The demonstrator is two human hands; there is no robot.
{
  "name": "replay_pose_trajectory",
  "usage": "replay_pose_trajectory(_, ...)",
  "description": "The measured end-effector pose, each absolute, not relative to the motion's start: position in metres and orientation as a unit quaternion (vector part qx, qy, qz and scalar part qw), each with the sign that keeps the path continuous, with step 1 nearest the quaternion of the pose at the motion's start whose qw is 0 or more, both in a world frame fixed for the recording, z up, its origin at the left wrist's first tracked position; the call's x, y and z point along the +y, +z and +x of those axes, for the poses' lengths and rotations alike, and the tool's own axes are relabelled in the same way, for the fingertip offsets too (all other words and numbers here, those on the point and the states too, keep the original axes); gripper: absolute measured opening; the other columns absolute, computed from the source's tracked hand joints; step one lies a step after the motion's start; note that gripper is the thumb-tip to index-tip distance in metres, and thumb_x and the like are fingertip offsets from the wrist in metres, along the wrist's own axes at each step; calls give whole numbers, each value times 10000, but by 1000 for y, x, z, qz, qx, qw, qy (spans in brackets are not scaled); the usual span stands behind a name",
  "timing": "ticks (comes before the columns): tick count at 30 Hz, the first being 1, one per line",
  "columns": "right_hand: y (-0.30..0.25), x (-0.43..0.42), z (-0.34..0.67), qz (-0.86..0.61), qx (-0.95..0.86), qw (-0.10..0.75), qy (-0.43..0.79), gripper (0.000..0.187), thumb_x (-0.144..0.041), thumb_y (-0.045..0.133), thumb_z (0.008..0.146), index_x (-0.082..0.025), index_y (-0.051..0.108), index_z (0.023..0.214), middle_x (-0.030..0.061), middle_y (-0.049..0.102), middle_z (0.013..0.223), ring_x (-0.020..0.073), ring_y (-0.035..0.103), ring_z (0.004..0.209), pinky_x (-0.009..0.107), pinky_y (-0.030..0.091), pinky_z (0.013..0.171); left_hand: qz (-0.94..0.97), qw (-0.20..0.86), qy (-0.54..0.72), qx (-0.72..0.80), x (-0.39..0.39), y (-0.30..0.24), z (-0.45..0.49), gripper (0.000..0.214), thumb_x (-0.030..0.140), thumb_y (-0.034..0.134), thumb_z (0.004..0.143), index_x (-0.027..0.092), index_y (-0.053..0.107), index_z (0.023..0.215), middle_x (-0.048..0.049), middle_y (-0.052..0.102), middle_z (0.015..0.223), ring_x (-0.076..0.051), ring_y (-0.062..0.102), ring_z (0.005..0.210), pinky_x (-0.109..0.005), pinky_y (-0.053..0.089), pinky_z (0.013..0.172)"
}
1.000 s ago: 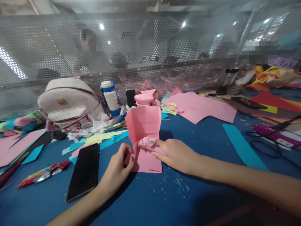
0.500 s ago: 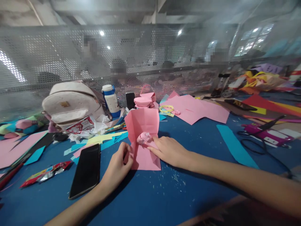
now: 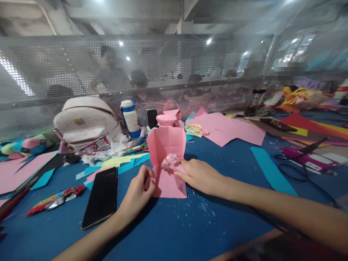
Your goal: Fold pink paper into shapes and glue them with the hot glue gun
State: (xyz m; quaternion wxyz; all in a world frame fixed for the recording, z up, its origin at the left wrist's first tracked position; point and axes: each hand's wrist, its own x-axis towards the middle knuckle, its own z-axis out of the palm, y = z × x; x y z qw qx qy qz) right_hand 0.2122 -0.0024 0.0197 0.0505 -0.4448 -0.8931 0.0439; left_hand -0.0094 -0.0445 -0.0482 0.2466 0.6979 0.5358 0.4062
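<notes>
A pink folded paper box (image 3: 167,143) stands partly open on the blue table, its back and left walls upright. Inside it lies a pink crumpled or rolled paper piece (image 3: 170,162), perhaps a paper flower. My left hand (image 3: 141,186) is closed, with curled fingers pinching the front of the box's left wall. From the right, my right hand (image 3: 197,174) is closed on the right-hand flap, thumb in front and fingers behind, close beside the rolled piece. Its fingertips are partly hidden by the paper.
A black phone (image 3: 100,195) lies by my left forearm, with a red wrapper (image 3: 56,199) beyond. Behind are a white backpack (image 3: 84,117), a bottle (image 3: 130,117) and pink sheets (image 3: 225,127). A blue strip (image 3: 272,170) and a purple glue gun or similar device (image 3: 310,159) lie right.
The view has shifted slightly, so everything sits a little lower and to the right. Both hands keep their places on the paper box.
</notes>
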Motion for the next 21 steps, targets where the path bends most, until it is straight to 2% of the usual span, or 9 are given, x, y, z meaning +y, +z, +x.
replay_pose_trajectory(5, 16, -2, 208, -443, -894, 52, 43, 446, -443, 388, 984, -83, 610, 1125, 190, 715, 942, 311, 694, 824, 345, 471, 642, 699, 248, 403, 536, -45, -48, -9, 53, 197, 437, 859, 229, 417, 897, 23, 530, 836, -144, 539, 756, -256, 400, 695)
replay_pose_trajectory(11, 23, -3, 214, -419, -903, 53, 84, 419, -446, 371, 991, -133, 650, 983, 143, 720, 913, 282, 682, 835, 319, 456, 664, 695, 251, 398, 544, -47, -48, -10, 72, 179, 436, 856, 231, 417, 903, 43, 496, 792, -128, 490, 680, -242, 373, 643)
replay_pose_trajectory(15, 24, -2, 216, -440, -894, 57, 69, 427, -466, 383, 987, -131, 644, 1037, 150, 718, 937, 290, 684, 845, 322, 454, 666, 696, 246, 402, 542, -47, -48, -9, 82, 168, 434, 848, 229, 417, 900, 28, 529, 832, -140, 526, 733, -249, 375, 660)
replay_pose_trajectory(21, 27, -2, 216, -412, -906, 61, 75, 392, -416, 378, 992, -137, 643, 1070, 144, 727, 950, 279, 686, 835, 321, 448, 667, 696, 245, 402, 542, -47, -48, -9, 68, 175, 430, 861, 232, 417, 896, 46, 498, 787, -131, 489, 688, -245, 365, 642)
